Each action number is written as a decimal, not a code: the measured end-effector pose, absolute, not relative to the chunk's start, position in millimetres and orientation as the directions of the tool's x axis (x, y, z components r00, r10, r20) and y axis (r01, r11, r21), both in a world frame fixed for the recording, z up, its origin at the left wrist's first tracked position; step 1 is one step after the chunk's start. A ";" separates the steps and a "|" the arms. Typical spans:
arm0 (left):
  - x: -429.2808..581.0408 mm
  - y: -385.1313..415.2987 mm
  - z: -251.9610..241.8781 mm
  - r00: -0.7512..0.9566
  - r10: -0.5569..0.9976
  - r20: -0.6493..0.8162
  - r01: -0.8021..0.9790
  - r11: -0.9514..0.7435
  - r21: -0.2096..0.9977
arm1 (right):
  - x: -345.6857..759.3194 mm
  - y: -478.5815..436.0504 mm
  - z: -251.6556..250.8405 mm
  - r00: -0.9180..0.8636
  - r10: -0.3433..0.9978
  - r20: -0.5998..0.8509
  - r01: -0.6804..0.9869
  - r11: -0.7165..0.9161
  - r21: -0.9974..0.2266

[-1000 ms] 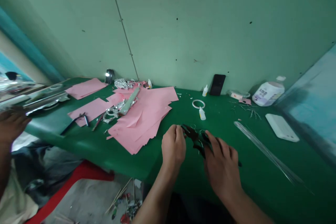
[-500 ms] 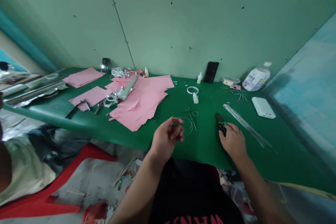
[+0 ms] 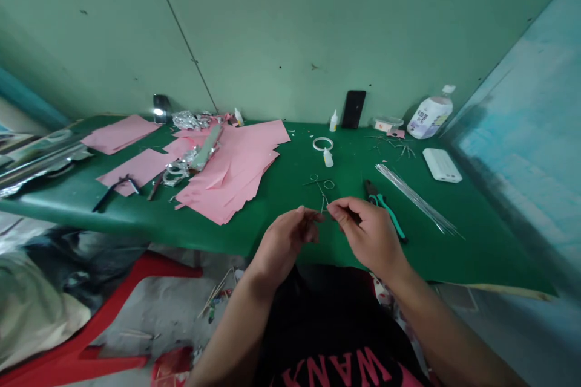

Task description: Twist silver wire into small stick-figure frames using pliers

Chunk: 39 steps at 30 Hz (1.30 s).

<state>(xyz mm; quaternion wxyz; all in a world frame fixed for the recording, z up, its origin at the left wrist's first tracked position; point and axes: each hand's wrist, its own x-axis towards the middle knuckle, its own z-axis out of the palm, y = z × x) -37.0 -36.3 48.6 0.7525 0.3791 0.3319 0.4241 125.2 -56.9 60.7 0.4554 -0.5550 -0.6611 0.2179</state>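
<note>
Short thin wire point(image 3: 325, 215) pinched between left hand point(image 3: 285, 240) and right hand point(image 3: 370, 234).

The green table point(image 3: 281, 193) bears pink paper point(image 3: 236, 163), pliers point(image 3: 385, 208), wires point(image 3: 415, 199).

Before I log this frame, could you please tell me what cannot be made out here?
1. Head view: whatever the left hand and right hand pinch between them is too thin, and the fingers cover it.
2. Head view: the white bottle label is too small to read.
3. Head view: the foil sheets are blurred and cut off by the left edge.
</note>
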 end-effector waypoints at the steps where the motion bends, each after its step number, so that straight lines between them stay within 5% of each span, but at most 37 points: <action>1: -37.8 -36.3 48.5 0.423 0.892 -0.161 -0.388 0.338 0.857 | 125.9 -56.0 58.7 0.058 0.934 0.351 0.543 0.266 -0.796; 9: -38.8 -36.6 42.0 0.455 0.877 -0.156 -0.459 0.381 0.803 | 126.4 -53.2 57.3 0.066 0.953 0.295 0.481 0.229 -0.846; 18: -40.7 -16.5 -9.6 0.475 0.854 -0.211 -0.182 0.330 0.926 | 136.6 -49.8 4.2 -0.053 0.998 0.034 0.417 0.053 -0.907; 22: -33.8 -6.0 -24.9 0.309 0.913 -0.265 -0.159 0.324 0.932 | 154.9 -23.3 -13.5 -0.005 0.998 0.065 0.498 0.059 -0.865; 32: -37.1 40.0 -39.8 0.019 0.981 -0.191 0.403 0.167 0.900 | 178.5 96.6 -49.5 0.152 0.988 0.026 0.780 -0.104 -0.617; 39: -46.6 36.9 -43.0 -0.070 0.997 -0.009 0.685 0.055 0.727 | 186.6 91.8 -50.7 0.145 0.989 0.014 0.727 -0.097 -0.680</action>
